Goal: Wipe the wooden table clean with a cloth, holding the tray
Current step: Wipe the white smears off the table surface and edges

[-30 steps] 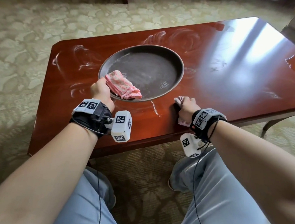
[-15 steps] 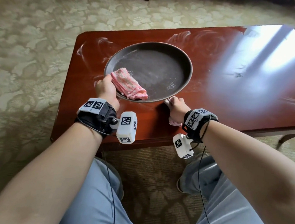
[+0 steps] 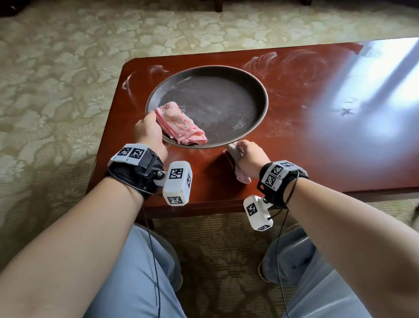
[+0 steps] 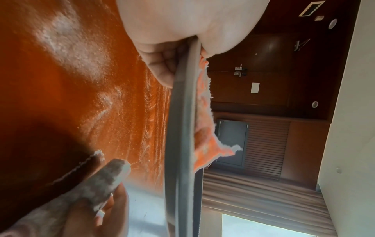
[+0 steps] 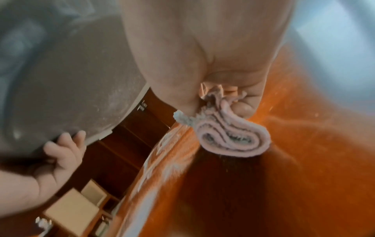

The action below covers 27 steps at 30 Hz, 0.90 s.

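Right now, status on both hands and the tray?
Left hand grips round dark tray, near rim lifted. Right hand grips folded pink cloth on red-brown wooden table. Second pink cloth in tray.

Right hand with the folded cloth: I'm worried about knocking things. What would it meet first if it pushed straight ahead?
Probably the tray's near rim: the right hand points at it, almost touching; depth unclear.

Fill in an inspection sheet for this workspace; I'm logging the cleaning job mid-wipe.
Surface: wooden table, glossy, white powder smears around the tray.
Job's things: round dark tray, dusty, near edge lifted; pink cloth lying in it; folded cloth on the table.
Clutter: nothing seen.
Grips: left hand holds the tray rim; right hand grips the folded cloth.
Cables: black cables hang from wrist units.
Surroundings: patterned carpet.
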Motion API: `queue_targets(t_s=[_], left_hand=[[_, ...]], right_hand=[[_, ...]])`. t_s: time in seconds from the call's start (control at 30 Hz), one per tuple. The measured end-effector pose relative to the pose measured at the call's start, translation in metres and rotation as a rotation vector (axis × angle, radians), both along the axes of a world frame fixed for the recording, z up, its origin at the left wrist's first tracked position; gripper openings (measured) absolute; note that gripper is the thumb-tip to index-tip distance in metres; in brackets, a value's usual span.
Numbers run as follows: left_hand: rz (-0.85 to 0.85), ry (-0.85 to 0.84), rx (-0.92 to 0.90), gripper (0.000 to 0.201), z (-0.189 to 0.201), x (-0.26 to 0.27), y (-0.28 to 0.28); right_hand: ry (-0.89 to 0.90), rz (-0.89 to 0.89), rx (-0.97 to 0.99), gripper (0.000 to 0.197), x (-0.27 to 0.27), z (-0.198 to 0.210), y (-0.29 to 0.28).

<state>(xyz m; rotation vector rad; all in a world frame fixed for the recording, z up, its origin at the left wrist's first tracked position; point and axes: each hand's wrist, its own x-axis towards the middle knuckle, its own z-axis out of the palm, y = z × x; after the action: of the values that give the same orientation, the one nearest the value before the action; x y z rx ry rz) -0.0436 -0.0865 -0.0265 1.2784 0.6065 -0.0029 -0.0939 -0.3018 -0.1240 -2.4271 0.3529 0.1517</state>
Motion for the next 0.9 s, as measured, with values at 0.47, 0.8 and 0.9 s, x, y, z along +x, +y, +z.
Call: queue_targets(t_s=[0.47,0.8,0.9], left_hand=[[-0.102,0.05,-0.059,0.011,0.001,0.01,-0.116],[-0.114,0.059,-0.049,0.013,-0.013,0.033,-0.145],[-0.107,0.051,-0.039,0.014,-0.017,0.038,-0.142]], right_hand=[[-0.045,-0.555,0.184,0.013,-0.024,0.019,-0.184],[0.133,-0.609,-0.118,0.052,0.001,-0.01,-0.231],[0.186,-0.539,-0.176,0.069,0.008,-0.018,-0.228]])
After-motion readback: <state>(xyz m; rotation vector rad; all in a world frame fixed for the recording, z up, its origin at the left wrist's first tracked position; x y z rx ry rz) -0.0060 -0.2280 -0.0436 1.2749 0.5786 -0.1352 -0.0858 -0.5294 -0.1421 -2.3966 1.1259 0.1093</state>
